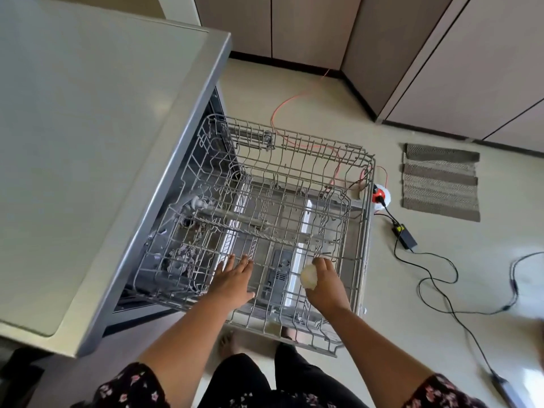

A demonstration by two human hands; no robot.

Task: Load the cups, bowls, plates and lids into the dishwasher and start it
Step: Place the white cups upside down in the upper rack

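A grey wire dishwasher rack (360,231) is pulled out over the open dishwasher door (273,251), and nothing stands in it. My left hand (232,282) lies flat with straight fingers on the rack's near wires. To its right, my right hand (323,282) grips a small pale round cup (308,277) just above the rack's near right part. The cup's far side is hidden by my fingers.
A grey countertop (88,142) covers the left. On the floor to the right lie an orange cable (290,101), a red and white socket reel (381,197), a black power adapter (404,237) with cables, and a striped mat (440,182). Cupboard doors (441,54) line the back.
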